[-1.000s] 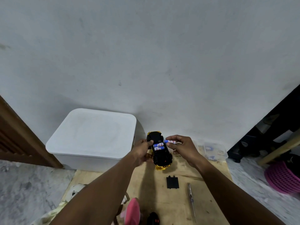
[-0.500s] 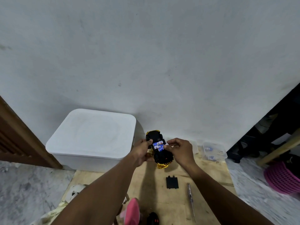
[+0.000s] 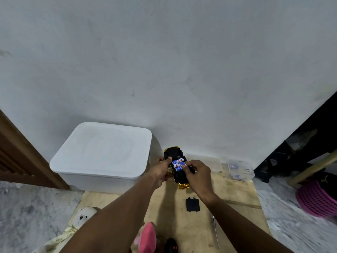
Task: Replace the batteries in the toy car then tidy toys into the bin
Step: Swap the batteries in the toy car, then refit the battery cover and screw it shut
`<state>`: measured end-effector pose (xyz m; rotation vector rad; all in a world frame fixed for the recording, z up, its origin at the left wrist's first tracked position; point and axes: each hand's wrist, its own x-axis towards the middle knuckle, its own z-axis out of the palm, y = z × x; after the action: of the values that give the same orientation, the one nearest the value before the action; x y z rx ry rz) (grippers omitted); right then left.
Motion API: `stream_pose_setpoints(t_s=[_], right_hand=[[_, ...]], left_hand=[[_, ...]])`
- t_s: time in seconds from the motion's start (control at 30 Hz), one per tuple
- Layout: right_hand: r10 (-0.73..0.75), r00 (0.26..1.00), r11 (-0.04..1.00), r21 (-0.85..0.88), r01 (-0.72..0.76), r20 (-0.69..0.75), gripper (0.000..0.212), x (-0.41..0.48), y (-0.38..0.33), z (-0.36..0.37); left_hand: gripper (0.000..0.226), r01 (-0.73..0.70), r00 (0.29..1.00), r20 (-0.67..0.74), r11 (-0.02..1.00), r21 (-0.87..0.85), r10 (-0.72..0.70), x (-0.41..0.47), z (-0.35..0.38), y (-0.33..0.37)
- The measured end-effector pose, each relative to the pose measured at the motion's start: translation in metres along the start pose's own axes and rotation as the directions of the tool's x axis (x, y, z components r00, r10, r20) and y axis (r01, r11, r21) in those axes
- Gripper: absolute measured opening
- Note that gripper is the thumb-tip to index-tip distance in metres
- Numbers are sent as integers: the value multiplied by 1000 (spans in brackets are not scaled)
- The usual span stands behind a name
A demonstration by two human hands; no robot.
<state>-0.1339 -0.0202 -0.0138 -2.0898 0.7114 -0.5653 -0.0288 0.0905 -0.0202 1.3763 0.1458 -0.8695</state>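
**A:** What does the head view let you count?

**B:** Two hands, one toy car and three batteries. Around them are one white lidded bin, one black battery cover, one screwdriver and two clear containers. These are a flat clear tray and a small clear box with blue things inside. There are three toys at the near edge: a white plush bear, a pink toy and a black gadget with red spots. One pink basket sits on the floor to the right.

**A:** Where is the car, and how does it look?

**B:** It is held upside down above the wooden board, just right of the bin and close to the wall. The underside is black and the body glints gold at both ends. The battery bay is uncovered, with the blue-and-white batteries lying side by side across it. The cover lies on the board nearer the person, apart from the car.

**A:** And the fingers?

**B:** The left hand grips the car's left side, with the thumb on the underside. The right hand has its fingers curled onto the car's right side. Its thumb tip rests on the nearest battery.
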Motion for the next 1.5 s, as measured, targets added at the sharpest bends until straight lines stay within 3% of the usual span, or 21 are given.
stream_pose_setpoints(t_s=[0.13, 0.27, 0.47, 0.53, 0.6, 0.67, 0.73, 0.83, 0.93, 1.1, 1.3, 1.4, 1.5], right_hand=[[-96, 992, 973, -202, 111, 81, 16, -2, 5, -2], [-101, 982, 957, -254, 139, 160, 20, 4, 6, -8], [102, 994, 991, 78, -105, 44, 18, 16, 34, -20], [148, 984, 988, -54, -144, 94, 19, 16, 63, -16], [208, 934, 953, -277, -126, 290, 33, 11, 93, -8], [254, 854, 884, -467, -13, 455, 53, 3, 119, -2], [274, 793, 821, -562, 102, 544, 65, -6, 135, 2], [260, 789, 791, -591, 157, 557, 71, -12, 151, 6], [264, 798, 857, -511, 64, 542, 63, -10, 158, 7], [26, 819, 917, -339, 208, 573, 29, 1, 165, 3], [30, 830, 958, -254, 136, 557, 10, 14, 154, -14], [153, 892, 988, -69, -137, 426, 13, 27, 126, -33], [264, 895, 898, 248, -364, 359, 17, 45, 81, -54]], left_hand=[[22, 1, 1000, 1, 999, 33, -1, 1, 3, -3], [26, 20, 1000, 21, 999, 45, -21, 6, 3, -5], [15, 35, 996, 75, 995, 90, -41, 18, -2, -2], [18, 36, 997, 69, 994, 105, -44, 25, -5, -4], [21, 36, 998, 53, 993, 116, -42, 31, -7, -8], [22, 41, 998, 43, 991, 124, -46, 37, -8, -12], [22, 51, 997, 48, 990, 133, -58, 39, -9, -15], [23, 67, 996, 44, 988, 141, -74, 41, -10, -18], [23, 72, 996, 41, 986, 152, -79, 43, -11, -23], [25, 79, 996, 34, 977, 197, -88, 43, -15, -29], [24, 86, 995, 24, 973, 215, -93, 39, -19, -29], [25, 60, 997, 40, 973, 221, -71, 35, -21, -26], [24, 30, 998, 44, 981, 190, -40, 29, -21, -20]])
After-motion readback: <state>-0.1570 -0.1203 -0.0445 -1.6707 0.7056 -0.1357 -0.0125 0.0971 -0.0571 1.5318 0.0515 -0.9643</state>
